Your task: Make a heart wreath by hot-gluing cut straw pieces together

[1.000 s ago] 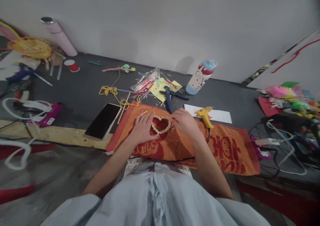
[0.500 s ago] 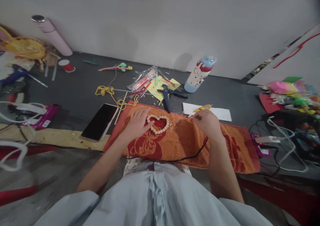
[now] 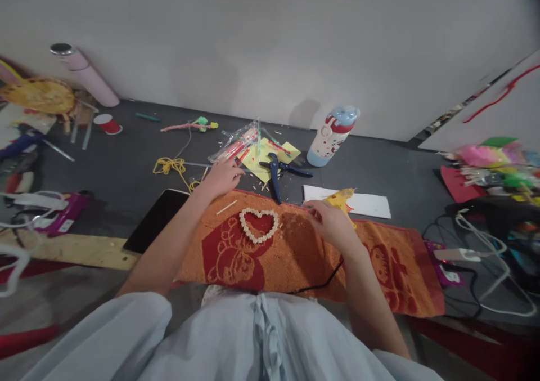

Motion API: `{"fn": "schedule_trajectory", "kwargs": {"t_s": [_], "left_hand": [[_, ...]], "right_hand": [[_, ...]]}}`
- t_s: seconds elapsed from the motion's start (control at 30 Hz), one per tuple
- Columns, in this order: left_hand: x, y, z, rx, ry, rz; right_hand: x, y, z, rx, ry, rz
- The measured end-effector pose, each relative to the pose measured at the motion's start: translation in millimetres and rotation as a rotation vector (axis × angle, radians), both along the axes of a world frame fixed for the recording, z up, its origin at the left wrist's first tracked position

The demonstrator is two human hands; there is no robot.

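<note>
A cream heart-shaped ring (image 3: 274, 232), seemingly made of many small pieces, lies on the orange and red towel (image 3: 291, 263). A short pale stick (image 3: 226, 207) rests left of it. My left hand (image 3: 223, 177) is beyond the towel's far edge, beside the clear plastic bag (image 3: 240, 142); its fingers are partly spread and nothing shows in them. My right hand (image 3: 329, 220) hovers over the towel right of the heart, fingers curled; what they hold is hidden. A yellow object (image 3: 341, 199) of unclear kind is just behind it, at the white board (image 3: 373, 205).
Blue-handled cutters (image 3: 274, 179) lie on yellow paper (image 3: 256, 164) among scraps. A water bottle (image 3: 331, 139) stands behind. To the left are a phone (image 3: 154, 223), yellow yarn (image 3: 169, 165) and a red spool (image 3: 108, 124). A black cord (image 3: 324, 282) crosses the towel.
My left hand has left the heart's side and reached forward to the bag. The short stick now shows on the towel. My right hand has shifted slightly left and nearer; the view has tilted a little.
</note>
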State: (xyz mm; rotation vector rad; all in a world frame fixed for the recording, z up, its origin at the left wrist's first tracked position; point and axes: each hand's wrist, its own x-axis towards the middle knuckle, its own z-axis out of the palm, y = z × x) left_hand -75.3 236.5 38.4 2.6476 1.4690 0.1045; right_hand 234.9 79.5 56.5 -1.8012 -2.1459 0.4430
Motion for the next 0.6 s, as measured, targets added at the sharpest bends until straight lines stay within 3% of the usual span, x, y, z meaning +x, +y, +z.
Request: {"fn": "schedule_trajectory", "kwargs": {"t_s": [0.2, 0.43, 0.6], "left_hand": [[10.7, 20.1, -1.8, -0.017, 0.105, -0.058], [10.9, 46.4, 9.8, 0.019, 0.119, 0.028], [42.2, 78.3, 14.2, 0.049, 0.076, -0.033]], "right_hand": [[-8.9, 7.1, 12.5, -0.073, 0.039, 0.060], [-12.5, 12.4, 17.2, -0.126, 0.100, 0.090], [-18.9, 17.8, 18.6, -0.155, 0.134, 0.114]]}}
